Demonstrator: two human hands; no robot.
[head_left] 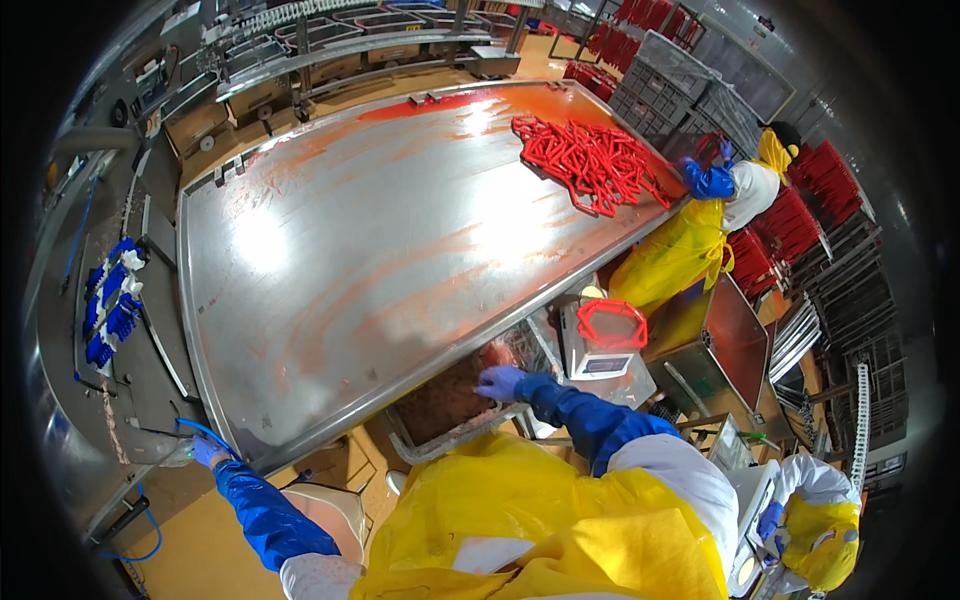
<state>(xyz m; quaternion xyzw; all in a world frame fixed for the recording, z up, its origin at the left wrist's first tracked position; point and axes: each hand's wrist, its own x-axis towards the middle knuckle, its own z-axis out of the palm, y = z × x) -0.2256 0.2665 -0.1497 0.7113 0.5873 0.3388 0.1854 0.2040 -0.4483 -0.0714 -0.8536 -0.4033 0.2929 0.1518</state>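
My left hand [207, 450], in a purple glove, is at the near left corner of the large steel table [330, 300]. A blue hose [200, 425] runs right by it; its fingers are too small to make out. My right hand [500, 383], also gloved, reaches over a plastic-lined bin [415, 452] of ground meat [440, 405]. Its fingers are extended and hold nothing I can see. To the right of that hand stands a white scale [598, 358] with a loop of red sausage links [614, 322] on top.
A heap of red sausage links [590, 160] lies at the table's far right. A co-worker in a yellow apron [665, 250] stands there; another [815, 530] is at lower right. Beside them are a steel tub [735, 330] and grey crates [665, 85]. Machinery [115, 300] borders the left side.
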